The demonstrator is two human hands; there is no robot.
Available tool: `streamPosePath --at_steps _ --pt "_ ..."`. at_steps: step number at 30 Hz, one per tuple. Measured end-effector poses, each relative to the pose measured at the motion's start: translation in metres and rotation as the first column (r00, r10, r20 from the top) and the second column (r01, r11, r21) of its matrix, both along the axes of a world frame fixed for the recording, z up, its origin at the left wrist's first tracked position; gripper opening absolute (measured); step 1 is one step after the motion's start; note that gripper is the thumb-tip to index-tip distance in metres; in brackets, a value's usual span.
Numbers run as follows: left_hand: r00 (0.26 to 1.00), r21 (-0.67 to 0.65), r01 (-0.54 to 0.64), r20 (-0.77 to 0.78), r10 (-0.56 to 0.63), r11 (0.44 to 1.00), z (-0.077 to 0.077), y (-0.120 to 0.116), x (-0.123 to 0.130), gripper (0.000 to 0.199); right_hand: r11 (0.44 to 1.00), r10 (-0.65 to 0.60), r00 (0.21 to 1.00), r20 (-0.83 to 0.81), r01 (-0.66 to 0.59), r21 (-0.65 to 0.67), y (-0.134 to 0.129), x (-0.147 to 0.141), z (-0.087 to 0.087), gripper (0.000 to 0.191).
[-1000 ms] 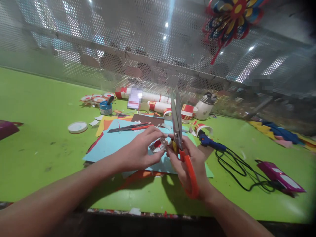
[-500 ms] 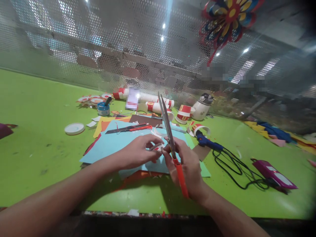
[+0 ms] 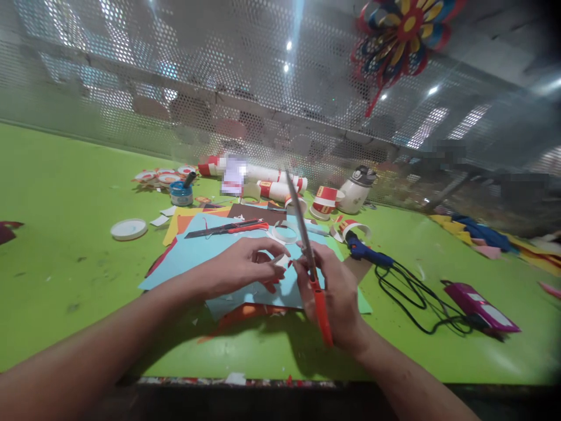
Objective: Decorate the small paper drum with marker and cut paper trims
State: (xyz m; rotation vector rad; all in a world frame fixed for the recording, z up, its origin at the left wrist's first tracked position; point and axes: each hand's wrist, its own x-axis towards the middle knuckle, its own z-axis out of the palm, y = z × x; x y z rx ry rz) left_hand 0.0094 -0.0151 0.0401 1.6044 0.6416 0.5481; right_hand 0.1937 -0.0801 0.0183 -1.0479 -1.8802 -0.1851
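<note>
Turned nearly edge-on since a second ago, the small round piece [image 3: 277,259] sat pinched in the left hand [image 3: 239,268], over blue paper [image 3: 184,257] near the table's [image 3: 65,310] front edge. The right hand [image 3: 336,283] gripped upright scissors [image 3: 322,310], finger and thumb tips nearly meeting. Perforated mesh [image 3: 175,88] stood behind.

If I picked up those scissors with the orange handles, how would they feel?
The scissors would probably feel stiff, since the long blades look like metal. They may be fairly heavy for their size, perhaps pulling toward the tips. Being slim and flat, they seem unlikely to roll.
</note>
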Motion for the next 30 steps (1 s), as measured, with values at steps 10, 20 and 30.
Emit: streamPosePath --at_steps 10,20,30 --pt "0.989 0.142 -0.027 0.149 0.006 0.990 -0.010 0.007 -0.004 0.035 0.929 -0.012 0.941 -0.338 -0.114 -0.351 -0.004 -0.005 0.018 0.027" --pt "0.997 0.363 -0.048 0.079 0.021 0.930 -0.017 0.004 -0.001 0.036 0.844 -0.042 0.814 -0.580 -0.282 -0.456 -0.005 -0.008 0.015 0.035" --pt "0.998 0.682 -0.070 0.049 0.051 0.728 -0.015 -0.001 -0.001 0.031 0.752 -0.084 0.756 -0.650 -0.380 -0.539 -0.004 -0.005 0.017 0.031"
